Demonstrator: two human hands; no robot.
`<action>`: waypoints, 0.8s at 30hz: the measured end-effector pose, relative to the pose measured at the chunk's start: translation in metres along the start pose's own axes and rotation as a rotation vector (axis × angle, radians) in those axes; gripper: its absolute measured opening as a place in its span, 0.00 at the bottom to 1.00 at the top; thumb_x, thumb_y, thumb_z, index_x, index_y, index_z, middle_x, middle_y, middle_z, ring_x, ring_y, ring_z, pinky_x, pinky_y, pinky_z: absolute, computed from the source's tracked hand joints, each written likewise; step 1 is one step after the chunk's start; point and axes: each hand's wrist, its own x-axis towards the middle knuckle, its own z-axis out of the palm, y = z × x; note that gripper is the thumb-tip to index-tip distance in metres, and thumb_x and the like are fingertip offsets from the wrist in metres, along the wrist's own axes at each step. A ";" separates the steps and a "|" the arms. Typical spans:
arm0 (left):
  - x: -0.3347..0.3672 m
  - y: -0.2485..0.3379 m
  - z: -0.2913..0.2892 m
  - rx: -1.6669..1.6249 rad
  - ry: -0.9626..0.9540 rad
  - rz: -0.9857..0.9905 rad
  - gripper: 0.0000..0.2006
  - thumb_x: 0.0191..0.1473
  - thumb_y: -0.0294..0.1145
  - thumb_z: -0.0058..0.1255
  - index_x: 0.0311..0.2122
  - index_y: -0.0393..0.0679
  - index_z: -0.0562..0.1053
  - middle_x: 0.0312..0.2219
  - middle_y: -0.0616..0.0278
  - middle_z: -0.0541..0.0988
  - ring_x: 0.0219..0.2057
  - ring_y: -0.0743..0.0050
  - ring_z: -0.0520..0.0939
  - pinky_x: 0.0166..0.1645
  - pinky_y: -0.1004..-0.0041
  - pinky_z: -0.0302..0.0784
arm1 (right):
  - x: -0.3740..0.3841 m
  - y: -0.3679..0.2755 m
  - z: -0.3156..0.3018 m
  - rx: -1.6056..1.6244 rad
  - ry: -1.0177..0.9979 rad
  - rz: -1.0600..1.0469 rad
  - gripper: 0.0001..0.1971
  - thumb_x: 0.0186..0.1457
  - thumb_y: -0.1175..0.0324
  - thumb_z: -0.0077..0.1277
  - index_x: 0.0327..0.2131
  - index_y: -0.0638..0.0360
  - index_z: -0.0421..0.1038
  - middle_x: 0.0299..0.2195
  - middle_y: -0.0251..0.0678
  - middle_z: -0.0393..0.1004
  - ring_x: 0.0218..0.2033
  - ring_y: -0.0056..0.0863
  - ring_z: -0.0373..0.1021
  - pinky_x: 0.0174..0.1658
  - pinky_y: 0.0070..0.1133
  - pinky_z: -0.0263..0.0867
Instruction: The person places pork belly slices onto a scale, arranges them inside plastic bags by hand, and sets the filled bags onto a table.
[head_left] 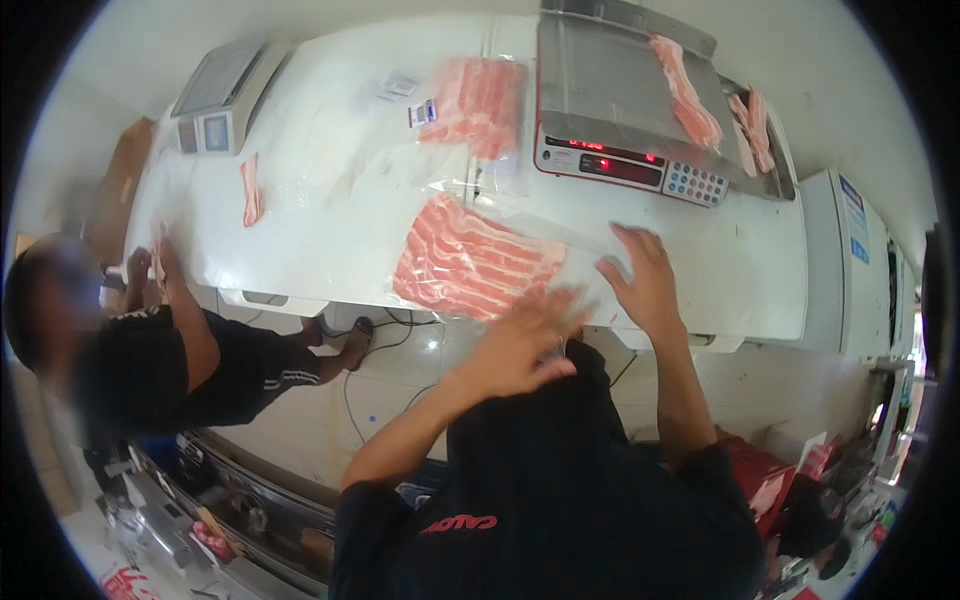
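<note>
A clear plastic bag of sliced pork belly (470, 260) lies flat near the front edge of the white worktop, its strips side by side. My left hand (520, 345), blurred by motion, is over the bag's near right corner with fingers stretched out; whether it touches the plastic I cannot tell. To the right of the bag, my right hand (645, 275) is open, thumb and fingers apart, holding nothing. Behind this bag lies a second bag of pork slices (480, 100), with a small label (422, 113) at its left edge.
A digital scale (610, 165) with lit red digits carries a metal tray (610, 80) with a pork strip on it. More strips lie in a tray (775, 180) beside it. Another scale (215, 110) and a loose strip (251, 190) are left, near a co-worker (150, 350).
</note>
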 end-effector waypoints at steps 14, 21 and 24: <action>0.002 -0.239 -0.152 0.014 0.175 -0.645 0.11 0.54 0.34 0.64 0.36 0.36 0.82 0.26 0.54 0.84 0.28 0.67 0.83 0.36 0.68 0.76 | 0.051 0.018 0.019 0.091 -0.480 0.242 0.05 0.53 0.67 0.62 0.31 0.54 0.78 0.31 0.37 0.81 0.38 0.42 0.77 0.41 0.37 0.71; 0.006 -0.089 -0.219 -0.061 0.451 -0.588 0.06 0.60 0.27 0.61 0.36 0.35 0.79 0.30 0.65 0.81 0.32 0.83 0.76 0.38 0.78 0.73 | 0.055 -0.030 -0.097 0.206 -0.333 0.016 0.08 0.54 0.63 0.63 0.32 0.55 0.79 0.30 0.36 0.78 0.37 0.38 0.75 0.41 0.34 0.69; -0.038 -0.051 -0.224 0.057 0.388 -0.583 0.03 0.54 0.21 0.61 0.34 0.38 0.79 0.34 0.64 0.82 0.33 0.77 0.78 0.37 0.77 0.72 | 0.041 -0.051 -0.114 0.158 -0.521 -0.229 0.10 0.54 0.59 0.64 0.35 0.53 0.79 0.33 0.34 0.78 0.41 0.37 0.75 0.44 0.33 0.68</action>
